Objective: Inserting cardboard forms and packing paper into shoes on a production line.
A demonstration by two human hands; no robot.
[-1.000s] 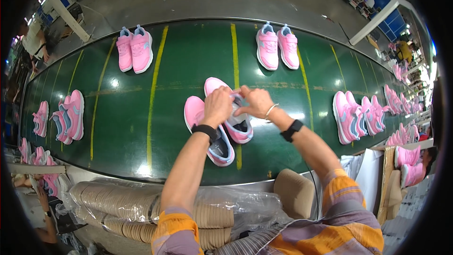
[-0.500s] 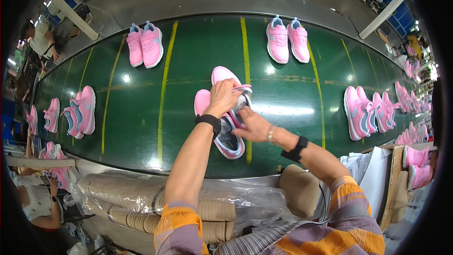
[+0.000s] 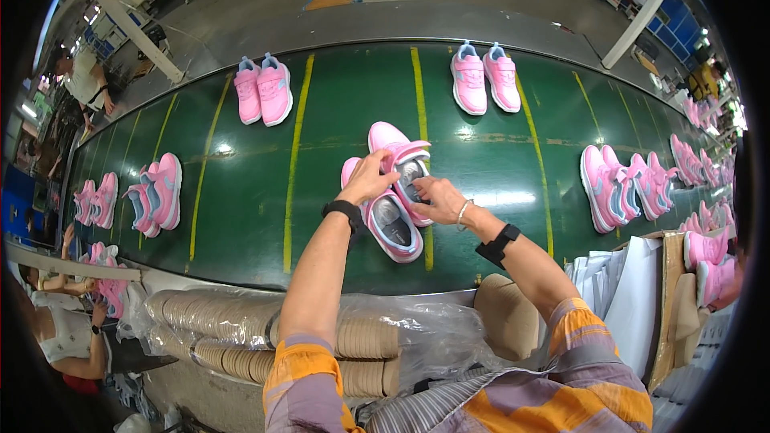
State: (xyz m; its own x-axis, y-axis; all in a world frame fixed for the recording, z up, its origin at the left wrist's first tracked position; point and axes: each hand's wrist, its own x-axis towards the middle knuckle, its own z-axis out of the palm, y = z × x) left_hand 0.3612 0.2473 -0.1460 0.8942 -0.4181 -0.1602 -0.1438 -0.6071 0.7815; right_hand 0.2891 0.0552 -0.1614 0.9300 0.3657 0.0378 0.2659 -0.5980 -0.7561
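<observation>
Pink children's sneakers [image 3: 393,192] lie as a pair mid-belt on the green conveyor belt [image 3: 337,120], drifted slightly right since a second ago. Left hand [image 3: 367,180] now pinches the far shoe's strap [image 3: 405,152]; right hand [image 3: 437,196], moved down from the toe, grips its opening. Strap work seems under way. Other pairs [image 3: 481,78] wait nearby.

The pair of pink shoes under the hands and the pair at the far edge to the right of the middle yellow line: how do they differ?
The near pair is touched by the left hand and the right hand; the far pair lies untouched. The near pair lies slanted, one shoe set ahead of the other; the far pair lies neatly side by side. Both are pink and rest upright on the green belt.
</observation>
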